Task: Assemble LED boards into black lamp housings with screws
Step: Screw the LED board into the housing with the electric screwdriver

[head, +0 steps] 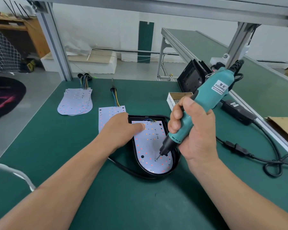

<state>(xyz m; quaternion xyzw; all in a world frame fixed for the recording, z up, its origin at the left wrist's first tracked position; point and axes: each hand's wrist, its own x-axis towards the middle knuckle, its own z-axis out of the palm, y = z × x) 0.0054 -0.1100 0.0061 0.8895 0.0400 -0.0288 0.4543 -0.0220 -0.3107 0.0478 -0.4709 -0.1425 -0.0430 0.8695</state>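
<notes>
While the LED board [150, 143] lies seated in the black lamp housing [174, 161] at the middle of the bench [90, 180], it is steadied by the left hand [121, 128]. Its fingers are laid out relaxed over the housing's upper-left rim, with 1 finger pressed on the board's top end. This is judged a hold-down against twisting.

The electric screwdriver [211, 90] is gripped by the right hand [194, 130], fingers clamped round its teal body. It is tilted so that the bit [158, 156] meets a hole near the board's rounded lower end. Whether a screw sits under the bit cannot be told.

The screw box [175, 99] is kept just behind the right hand, within reach. A spare board [106, 113] lies beside the housing, a stack of boards [75, 103] farther left, and a 2nd housing [191, 77] is propped at the rear.
</notes>
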